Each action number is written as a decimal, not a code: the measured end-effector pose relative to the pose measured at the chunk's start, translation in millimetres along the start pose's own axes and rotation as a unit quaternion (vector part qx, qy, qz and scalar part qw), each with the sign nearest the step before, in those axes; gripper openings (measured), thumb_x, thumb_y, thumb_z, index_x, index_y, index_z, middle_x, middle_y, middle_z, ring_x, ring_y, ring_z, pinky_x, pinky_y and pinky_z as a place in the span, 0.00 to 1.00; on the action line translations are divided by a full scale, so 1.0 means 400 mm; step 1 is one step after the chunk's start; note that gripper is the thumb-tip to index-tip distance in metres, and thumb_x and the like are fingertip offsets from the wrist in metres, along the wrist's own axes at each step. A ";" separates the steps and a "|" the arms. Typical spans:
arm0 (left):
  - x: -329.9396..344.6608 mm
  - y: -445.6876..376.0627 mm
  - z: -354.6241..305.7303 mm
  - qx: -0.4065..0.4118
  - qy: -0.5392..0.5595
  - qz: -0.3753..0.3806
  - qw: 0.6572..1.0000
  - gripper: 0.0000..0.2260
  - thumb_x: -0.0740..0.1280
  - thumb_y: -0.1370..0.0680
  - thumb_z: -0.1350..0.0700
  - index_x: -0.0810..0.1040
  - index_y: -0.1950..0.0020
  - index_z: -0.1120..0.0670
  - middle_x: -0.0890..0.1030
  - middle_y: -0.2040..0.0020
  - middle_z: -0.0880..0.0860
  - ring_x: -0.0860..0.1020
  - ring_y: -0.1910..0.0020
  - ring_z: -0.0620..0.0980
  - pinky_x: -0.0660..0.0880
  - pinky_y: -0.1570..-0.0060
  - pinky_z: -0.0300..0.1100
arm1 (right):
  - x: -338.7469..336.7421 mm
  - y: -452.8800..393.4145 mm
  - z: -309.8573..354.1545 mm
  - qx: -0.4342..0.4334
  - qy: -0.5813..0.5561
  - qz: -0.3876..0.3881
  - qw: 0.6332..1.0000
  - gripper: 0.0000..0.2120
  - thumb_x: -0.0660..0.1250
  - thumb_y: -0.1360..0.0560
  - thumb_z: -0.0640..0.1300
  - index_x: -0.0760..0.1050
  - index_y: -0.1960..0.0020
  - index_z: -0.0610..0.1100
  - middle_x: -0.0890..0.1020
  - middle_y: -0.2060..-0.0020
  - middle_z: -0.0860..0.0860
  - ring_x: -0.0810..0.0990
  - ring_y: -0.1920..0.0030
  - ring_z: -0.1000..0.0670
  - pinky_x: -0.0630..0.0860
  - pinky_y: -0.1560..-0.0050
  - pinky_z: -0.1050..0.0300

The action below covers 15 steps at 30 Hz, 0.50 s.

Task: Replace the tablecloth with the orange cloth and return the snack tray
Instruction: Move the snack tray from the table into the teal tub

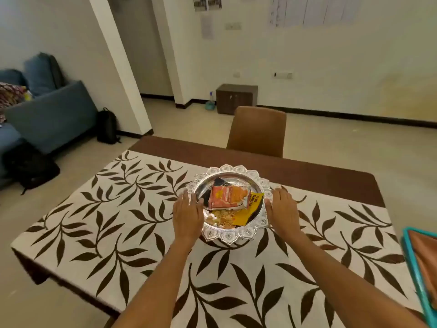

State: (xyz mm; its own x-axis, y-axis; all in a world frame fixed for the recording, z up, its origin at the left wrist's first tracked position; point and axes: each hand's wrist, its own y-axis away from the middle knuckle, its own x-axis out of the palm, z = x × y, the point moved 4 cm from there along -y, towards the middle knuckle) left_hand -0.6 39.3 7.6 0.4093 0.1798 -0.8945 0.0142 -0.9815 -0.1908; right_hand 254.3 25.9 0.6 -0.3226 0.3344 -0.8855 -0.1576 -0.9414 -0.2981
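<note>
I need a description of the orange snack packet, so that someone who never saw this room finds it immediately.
Find the table with the leaf-patterned tablecloth; near its middle a scalloped silver tray sits between the left hand and right hand. In the tray lies the orange packet, partly over a yellow packet and beyond loose pale crisps; it alone is orange-red.

Silver snack tray (227, 236) on leaf-print tablecloth (113, 223), orange cloth (425, 255) at right edge

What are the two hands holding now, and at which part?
The left hand and right hand touch the silver tray at opposite sides of its rim, fingers nearly straight; no closed grip shows.
</note>
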 end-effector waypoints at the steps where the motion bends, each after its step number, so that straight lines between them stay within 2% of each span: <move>1: 0.007 -0.029 0.015 -0.012 0.001 0.003 1.000 0.22 0.48 0.17 0.51 0.62 0.26 0.59 0.60 0.24 0.60 0.55 0.24 0.56 0.54 0.26 0.51 | 0.020 -0.015 -0.006 0.030 -0.009 0.020 0.999 0.19 0.59 0.20 0.46 0.70 0.35 0.35 0.74 0.37 0.38 0.71 0.35 0.39 0.69 0.34 0.46; 2: 0.013 -0.056 0.026 -0.020 -0.001 0.007 1.000 0.22 0.48 0.17 0.51 0.60 0.25 0.59 0.58 0.24 0.60 0.55 0.24 0.56 0.54 0.26 0.50 | 0.030 -0.027 -0.007 0.056 -0.027 0.024 0.998 0.20 0.59 0.20 0.46 0.67 0.32 0.36 0.72 0.34 0.39 0.69 0.33 0.40 0.68 0.32 0.46; 4: 0.031 -0.105 0.048 -0.039 0.003 0.029 0.999 0.22 0.49 0.16 0.52 0.59 0.25 0.61 0.57 0.24 0.61 0.56 0.24 0.57 0.56 0.26 0.50 | 0.052 -0.041 -0.010 0.083 -0.055 0.036 0.994 0.20 0.58 0.20 0.47 0.66 0.32 0.38 0.72 0.35 0.40 0.71 0.34 0.42 0.70 0.34 0.48; 6: 0.050 -0.136 0.052 -0.049 0.017 0.040 0.998 0.20 0.52 0.17 0.55 0.62 0.27 0.62 0.65 0.28 0.62 0.65 0.29 0.59 0.65 0.31 0.50 | 0.069 -0.050 -0.010 0.097 -0.077 0.041 0.991 0.18 0.57 0.19 0.47 0.67 0.34 0.39 0.74 0.37 0.41 0.73 0.38 0.43 0.74 0.39 0.50; 8: 0.055 -0.163 0.054 -0.061 0.027 0.043 0.997 0.16 0.55 0.18 0.57 0.68 0.32 0.62 0.74 0.38 0.61 0.73 0.39 0.57 0.72 0.41 0.49 | 0.075 -0.059 -0.015 0.114 -0.105 0.053 0.986 0.19 0.57 0.19 0.48 0.66 0.32 0.40 0.72 0.36 0.41 0.74 0.38 0.43 0.74 0.42 0.50; 11: 0.053 -0.189 0.065 -0.075 0.023 0.046 0.996 0.13 0.59 0.20 0.59 0.72 0.37 0.62 0.76 0.44 0.61 0.74 0.44 0.56 0.74 0.44 0.51 | 0.081 -0.066 -0.032 0.120 -0.140 0.070 0.980 0.18 0.60 0.20 0.49 0.68 0.33 0.42 0.71 0.35 0.41 0.74 0.38 0.43 0.73 0.44 0.52; 15: 0.055 -0.197 0.074 -0.071 0.057 0.050 0.995 0.08 0.62 0.22 0.62 0.76 0.45 0.63 0.78 0.51 0.61 0.76 0.48 0.58 0.75 0.47 0.53 | 0.073 -0.081 -0.036 0.137 -0.182 0.056 0.972 0.12 0.66 0.24 0.45 0.75 0.41 0.43 0.77 0.43 0.41 0.73 0.41 0.45 0.66 0.49 0.60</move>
State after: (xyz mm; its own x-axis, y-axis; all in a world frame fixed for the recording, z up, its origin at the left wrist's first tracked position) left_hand -19.8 122.6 -9.0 0.5165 0.0800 -0.8525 0.0930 -0.9950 -0.0371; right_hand 263.4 65.6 -20.4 -0.6537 0.2700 -0.7070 -0.3293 -0.9426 -0.0555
